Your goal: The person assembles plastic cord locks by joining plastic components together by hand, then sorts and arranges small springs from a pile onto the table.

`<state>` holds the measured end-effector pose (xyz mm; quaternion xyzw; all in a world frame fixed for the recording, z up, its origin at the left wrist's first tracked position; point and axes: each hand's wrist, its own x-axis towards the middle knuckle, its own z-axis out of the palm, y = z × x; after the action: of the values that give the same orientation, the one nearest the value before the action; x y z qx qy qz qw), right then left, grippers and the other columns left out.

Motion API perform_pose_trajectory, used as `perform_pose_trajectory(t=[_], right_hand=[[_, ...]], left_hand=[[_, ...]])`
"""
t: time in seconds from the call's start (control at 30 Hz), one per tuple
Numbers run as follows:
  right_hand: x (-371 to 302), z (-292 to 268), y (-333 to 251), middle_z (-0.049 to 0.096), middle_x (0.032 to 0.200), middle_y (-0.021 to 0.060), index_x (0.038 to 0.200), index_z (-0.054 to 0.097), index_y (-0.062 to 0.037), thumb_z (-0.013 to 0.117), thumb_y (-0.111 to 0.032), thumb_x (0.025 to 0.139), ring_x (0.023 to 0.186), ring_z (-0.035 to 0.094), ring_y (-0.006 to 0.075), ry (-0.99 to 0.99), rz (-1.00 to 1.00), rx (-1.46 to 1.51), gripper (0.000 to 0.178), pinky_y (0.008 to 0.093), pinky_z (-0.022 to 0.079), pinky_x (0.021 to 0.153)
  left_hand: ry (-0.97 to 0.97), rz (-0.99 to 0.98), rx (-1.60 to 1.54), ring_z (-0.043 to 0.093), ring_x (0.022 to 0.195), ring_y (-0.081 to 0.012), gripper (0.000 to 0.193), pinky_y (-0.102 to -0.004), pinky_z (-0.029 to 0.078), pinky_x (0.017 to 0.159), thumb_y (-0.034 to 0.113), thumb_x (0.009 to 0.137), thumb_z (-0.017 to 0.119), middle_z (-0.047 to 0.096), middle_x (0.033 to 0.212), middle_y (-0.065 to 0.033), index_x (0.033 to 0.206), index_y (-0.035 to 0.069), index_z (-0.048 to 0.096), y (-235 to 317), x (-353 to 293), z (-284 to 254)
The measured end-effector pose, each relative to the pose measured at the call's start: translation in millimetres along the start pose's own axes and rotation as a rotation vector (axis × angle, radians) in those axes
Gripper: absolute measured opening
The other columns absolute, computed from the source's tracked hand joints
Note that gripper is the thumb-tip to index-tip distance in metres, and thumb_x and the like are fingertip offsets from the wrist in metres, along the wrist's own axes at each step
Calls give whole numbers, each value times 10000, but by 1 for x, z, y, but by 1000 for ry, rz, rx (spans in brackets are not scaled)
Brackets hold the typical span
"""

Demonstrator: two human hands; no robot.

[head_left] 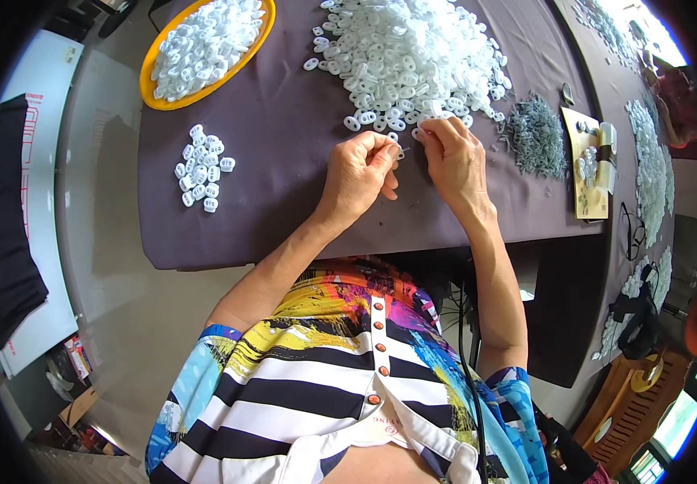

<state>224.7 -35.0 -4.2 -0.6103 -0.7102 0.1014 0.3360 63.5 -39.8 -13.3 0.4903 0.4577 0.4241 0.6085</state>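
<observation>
My left hand (360, 171) is closed, pinching a small thin metal piece (401, 151) between thumb and fingers over the dark purple table (284, 218). My right hand (453, 157) sits close beside it, fingertips closed on a small white plastic part (419, 133) at the near edge of a big heap of white plastic parts (413, 56). The two hands almost touch at the fingertips.
A small group of white parts (201, 167) lies at the left. An orange bowl (151, 68) full of white parts stands far left. A pile of grey metal pieces (535, 137) and a yellowish board (586, 165) lie at the right. More white heaps (648, 165) lie beyond.
</observation>
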Motion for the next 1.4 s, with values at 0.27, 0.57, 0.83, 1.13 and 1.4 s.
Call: perform_pose_trajectory(t=[0.27,0.57,0.83,1.13,1.4], right_hand=[[-3,2,-2,595,779,92,900,623,-67,650,-75,797,712,608,285,-21,-26,-53,107,378,478,629],[-19,2,-6,670,862,76,999,637,6,635,-26,855,705,649,128,-47,546,1041,147,250,554,642],[-23,3,-8,675,882,119,1024,630,42,617,-19,870,742,676,162,-67,651,1189,166,245,571,666],[-25,3,-7,679,891,100,1046,632,32,619,-18,867,757,676,154,-64,617,1174,186,243,568,673],[-30,10,-5,654,830,23,1093,636,-2,609,0,867,725,626,81,-88,423,1147,227,210,537,647]], left_hand=[[-24,-26,-93,581,528,-90,107,-244,524,455,62,890,566,581,691,-32,856,-35,599,4,0,-2],[1,-10,-94,571,517,-78,113,-233,508,443,78,881,585,580,670,-21,859,-32,600,2,-2,0],[-2,-16,-110,564,506,-74,119,-226,495,427,88,881,588,577,667,-22,864,-28,604,3,-2,0],[-18,-26,-116,561,503,-74,122,-225,494,423,96,883,588,580,678,-28,872,-23,609,3,-1,-1],[-69,-30,-189,564,533,-71,116,-225,501,458,115,896,584,589,704,-25,879,1,603,2,-2,-3]])
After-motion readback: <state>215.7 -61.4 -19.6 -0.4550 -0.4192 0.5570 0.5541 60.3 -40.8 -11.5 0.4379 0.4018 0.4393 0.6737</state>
